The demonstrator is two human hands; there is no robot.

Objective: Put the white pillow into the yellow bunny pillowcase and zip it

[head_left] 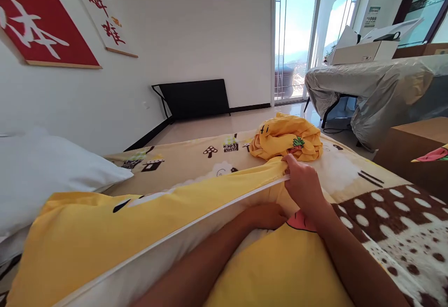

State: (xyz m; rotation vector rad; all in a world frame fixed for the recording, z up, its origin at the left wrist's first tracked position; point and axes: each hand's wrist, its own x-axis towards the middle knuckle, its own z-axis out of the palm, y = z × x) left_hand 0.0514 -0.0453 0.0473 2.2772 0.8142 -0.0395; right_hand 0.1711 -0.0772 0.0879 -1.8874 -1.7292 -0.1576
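Observation:
A yellow pillowcase (115, 232) with a white edging strip lies open lengthwise before me on the bed. Pale white fabric (196, 230) shows inside the opening. My right hand (304, 183) pinches the case's upper edge at its far right corner and holds it raised. My left hand (268, 216) reaches into the opening beneath that edge, with its fingers curled down at the corner; what they grip is hidden. The near yellow flap (280, 269), with a pink watermelon print, lies between my forearms.
A bunched yellow cloth (287, 136) rests on the patterned bed cover (185, 155) just beyond my right hand. To the left is a white pillow (59, 167). A cardboard box (416, 143) and a plastic-covered table (371, 83) stand right. A black folded panel (194, 99) leans against the wall.

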